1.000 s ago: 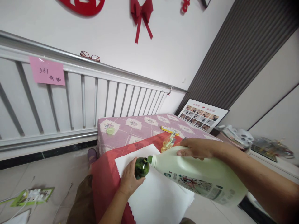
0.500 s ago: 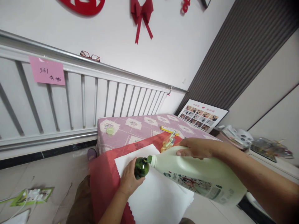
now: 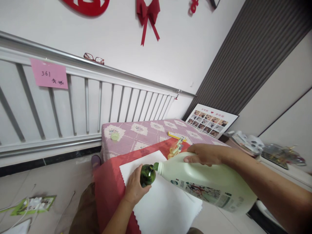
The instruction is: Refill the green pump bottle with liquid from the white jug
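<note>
My left hand (image 3: 134, 187) is wrapped round a small dark green bottle (image 3: 147, 175) that stands on a white cloth (image 3: 165, 204). My right hand (image 3: 204, 154) grips the handle of a large pale green jug (image 3: 207, 184), which is tipped on its side. The jug's spout touches the mouth of the small bottle. The white cloth lies over a red cloth (image 3: 109, 185) on the table's near end.
A pink patterned tablecloth (image 3: 146, 130) covers the table, with a pale green cap (image 3: 115, 136), a yellow flat item (image 3: 176, 135) and a clear pump head (image 3: 175, 148) on it. A white radiator (image 3: 85, 107) stands behind, glasses (image 3: 94, 58) on top. A photo board (image 3: 211, 120) leans at right.
The jug's rear end has risen very slightly. Both hands and the small bottle stay where they were.
</note>
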Action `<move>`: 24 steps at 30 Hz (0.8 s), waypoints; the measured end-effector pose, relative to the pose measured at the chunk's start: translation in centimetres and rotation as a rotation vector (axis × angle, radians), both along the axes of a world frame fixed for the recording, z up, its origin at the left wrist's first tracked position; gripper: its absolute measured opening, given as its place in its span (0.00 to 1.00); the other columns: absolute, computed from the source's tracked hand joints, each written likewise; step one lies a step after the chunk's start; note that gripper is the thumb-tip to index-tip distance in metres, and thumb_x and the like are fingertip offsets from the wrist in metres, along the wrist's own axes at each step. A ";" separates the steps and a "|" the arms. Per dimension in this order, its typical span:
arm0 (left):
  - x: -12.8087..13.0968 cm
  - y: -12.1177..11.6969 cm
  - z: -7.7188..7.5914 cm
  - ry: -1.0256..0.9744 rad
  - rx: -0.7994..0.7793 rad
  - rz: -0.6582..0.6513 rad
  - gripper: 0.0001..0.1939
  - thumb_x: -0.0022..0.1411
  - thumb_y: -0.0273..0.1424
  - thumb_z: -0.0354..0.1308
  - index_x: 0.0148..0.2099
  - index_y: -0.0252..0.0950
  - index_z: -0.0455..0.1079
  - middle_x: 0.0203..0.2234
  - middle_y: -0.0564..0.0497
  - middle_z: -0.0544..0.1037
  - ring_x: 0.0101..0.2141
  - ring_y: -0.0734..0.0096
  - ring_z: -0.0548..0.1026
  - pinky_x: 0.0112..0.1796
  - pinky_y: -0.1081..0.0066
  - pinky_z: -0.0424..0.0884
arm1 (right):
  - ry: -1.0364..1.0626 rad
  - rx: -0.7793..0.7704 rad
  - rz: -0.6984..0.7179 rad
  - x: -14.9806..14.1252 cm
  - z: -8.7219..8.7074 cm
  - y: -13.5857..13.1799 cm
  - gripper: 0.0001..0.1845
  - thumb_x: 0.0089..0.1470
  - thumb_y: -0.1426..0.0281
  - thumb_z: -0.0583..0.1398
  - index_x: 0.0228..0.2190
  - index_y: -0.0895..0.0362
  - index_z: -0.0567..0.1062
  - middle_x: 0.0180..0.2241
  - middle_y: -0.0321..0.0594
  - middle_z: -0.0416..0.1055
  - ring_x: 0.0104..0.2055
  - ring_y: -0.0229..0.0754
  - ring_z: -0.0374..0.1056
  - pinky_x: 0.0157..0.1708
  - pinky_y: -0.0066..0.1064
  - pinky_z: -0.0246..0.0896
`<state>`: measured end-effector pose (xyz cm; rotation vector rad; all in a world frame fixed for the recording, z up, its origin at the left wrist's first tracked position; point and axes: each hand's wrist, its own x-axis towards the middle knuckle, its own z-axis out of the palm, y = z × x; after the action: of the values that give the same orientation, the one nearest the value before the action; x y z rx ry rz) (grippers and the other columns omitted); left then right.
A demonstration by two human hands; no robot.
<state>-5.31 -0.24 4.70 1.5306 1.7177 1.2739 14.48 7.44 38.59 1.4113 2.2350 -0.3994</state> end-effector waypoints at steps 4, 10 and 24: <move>0.0 0.0 0.1 0.003 0.002 -0.003 0.48 0.48 0.36 0.63 0.69 0.33 0.50 0.67 0.37 0.65 0.66 0.49 0.63 0.67 0.49 0.58 | -0.013 -0.005 0.003 -0.2 0.2 -0.2 0.30 0.54 0.43 0.55 0.39 0.58 0.72 0.33 0.45 0.72 0.28 0.45 0.69 0.26 0.34 0.60; 0.0 0.1 0.2 0.007 0.002 -0.002 0.48 0.48 0.36 0.63 0.69 0.34 0.50 0.67 0.38 0.65 0.66 0.50 0.63 0.67 0.50 0.58 | -0.002 -0.014 -0.007 -0.4 0.3 -0.4 0.31 0.52 0.41 0.56 0.38 0.57 0.73 0.34 0.44 0.73 0.29 0.46 0.70 0.26 0.34 0.60; 0.0 0.1 -0.1 0.015 -0.006 -0.003 0.48 0.49 0.35 0.62 0.70 0.33 0.50 0.68 0.38 0.64 0.67 0.51 0.62 0.67 0.50 0.57 | -0.004 -0.007 -0.006 0.0 0.2 -0.1 0.29 0.54 0.43 0.57 0.38 0.57 0.73 0.33 0.44 0.73 0.29 0.46 0.70 0.25 0.33 0.60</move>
<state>-5.29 -0.16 4.63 1.5429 1.7265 1.2582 14.44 7.37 38.74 1.4150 2.2246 -0.4058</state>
